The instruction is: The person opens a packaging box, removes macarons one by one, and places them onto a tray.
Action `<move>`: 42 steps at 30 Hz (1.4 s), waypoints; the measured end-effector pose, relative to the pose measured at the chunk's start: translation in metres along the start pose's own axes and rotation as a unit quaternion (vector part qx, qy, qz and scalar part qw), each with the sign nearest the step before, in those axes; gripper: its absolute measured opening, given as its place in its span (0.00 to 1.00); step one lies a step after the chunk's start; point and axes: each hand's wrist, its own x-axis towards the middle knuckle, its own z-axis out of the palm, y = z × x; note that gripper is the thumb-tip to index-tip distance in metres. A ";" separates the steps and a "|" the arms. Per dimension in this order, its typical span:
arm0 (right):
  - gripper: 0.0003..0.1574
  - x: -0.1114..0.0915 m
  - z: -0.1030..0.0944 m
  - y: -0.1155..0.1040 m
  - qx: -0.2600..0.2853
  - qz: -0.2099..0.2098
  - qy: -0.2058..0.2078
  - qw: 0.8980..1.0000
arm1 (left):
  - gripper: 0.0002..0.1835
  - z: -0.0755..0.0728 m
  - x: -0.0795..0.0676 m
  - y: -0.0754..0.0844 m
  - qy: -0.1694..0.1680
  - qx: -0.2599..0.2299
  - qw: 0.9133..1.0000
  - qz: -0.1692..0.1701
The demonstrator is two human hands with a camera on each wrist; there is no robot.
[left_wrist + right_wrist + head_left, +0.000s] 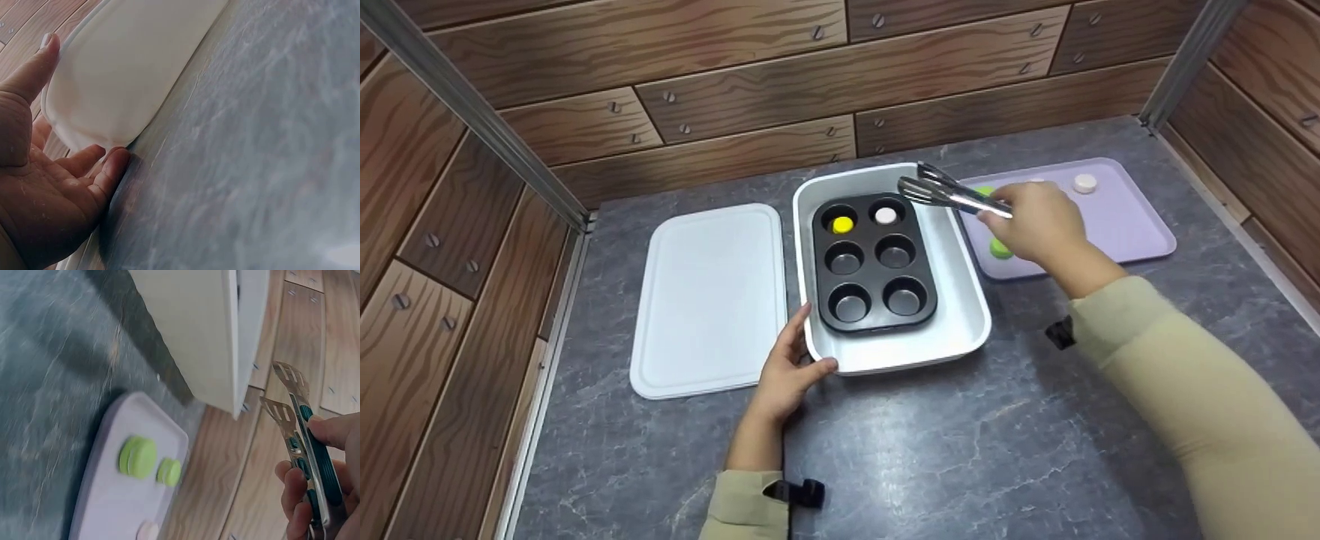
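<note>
My left hand (786,375) touches the near left corner of a white rectangular container (962,300), thumb and fingers spread along its walls. Inside it lies a dark muffin tin (873,277); its far cups hold a yellow macaron (842,225) and a pale pink macaron (886,216). My right hand (1042,221) grips metal tongs (315,461) with dark green handle grips. Over the container's right rim, the tong tips stand apart with nothing between them. Below that hand is a lilac tray (1132,225) carrying green macarons (138,457) and a pale one (1084,184); the hand partly covers them.
A white lid-like panel (709,300) lies flat on the grey marbled table (885,450), left of the container. Wood-patterned walls (750,82) enclose the back and both sides, with metal posts (487,112) at the corners.
</note>
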 end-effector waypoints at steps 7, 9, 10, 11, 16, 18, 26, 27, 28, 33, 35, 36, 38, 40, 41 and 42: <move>0.17 0.020 0.025 -0.019 -0.030 -0.011 -0.033 0.999 | 0.53 0.001 0.001 -0.001 0.003 0.009 1.000 -0.002; 0.16 0.024 0.029 -0.023 -0.035 -0.009 -0.042 0.998 | 0.53 0.001 0.001 0.000 0.005 0.010 1.000 -0.003; 0.17 0.026 0.031 -0.024 -0.036 -0.004 -0.047 0.998 | 0.53 0.001 0.001 0.000 0.006 0.012 1.000 -0.004; 0.17 0.028 0.033 -0.026 -0.038 0.001 -0.052 0.998 | 0.53 0.000 0.001 0.000 0.006 0.014 1.000 -0.005; 0.18 0.036 0.039 -0.033 -0.046 0.015 -0.072 0.996 | 0.54 -0.001 0.001 0.000 0.008 0.023 1.000 -0.011; 0.18 0.037 0.040 -0.035 -0.051 0.017 -0.079 0.995 | 0.54 -0.001 0.001 0.000 0.007 0.028 1.000 -0.012; 0.16 0.043 0.039 -0.051 -0.094 0.006 -0.107 0.990 | 0.53 0.000 0.002 0.001 0.005 0.019 1.000 -0.009; 0.16 0.043 0.039 -0.053 -0.101 0.006 -0.110 0.989 | 0.53 0.000 0.002 0.000 0.004 0.019 1.000 -0.008; 0.16 0.043 0.040 -0.055 -0.107 0.006 -0.113 0.988 | 0.53 0.000 0.002 0.000 0.003 0.019 1.000 -0.007; 0.15 0.043 0.043 -0.059 -0.125 0.007 -0.116 0.985 | 0.53 0.001 0.002 -0.001 -0.002 0.019 1.000 -0.002; 0.14 0.042 0.044 -0.058 -0.124 0.006 -0.115 0.986 | 0.53 0.002 0.003 0.000 0.000 0.015 1.000 -0.001; 0.14 0.041 0.045 -0.058 -0.122 0.006 -0.115 0.986 | 0.53 0.002 0.003 0.000 0.001 0.014 1.000 -0.001; 0.14 0.041 0.046 -0.058 -0.122 0.005 -0.113 0.986 | 0.52 0.001 0.003 0.000 0.002 0.013 1.000 0.000; 0.13 0.041 0.047 -0.058 -0.122 0.006 -0.111 0.986 | 0.52 0.001 0.002 0.000 0.003 0.010 1.000 0.000; 0.14 0.041 0.048 -0.058 -0.123 0.005 -0.111 0.986 | 0.52 0.000 0.002 0.000 0.004 0.011 1.000 0.000; 0.14 0.042 0.049 -0.059 -0.124 0.005 -0.111 0.986 | 0.52 0.000 0.001 0.001 0.004 0.012 1.000 -0.001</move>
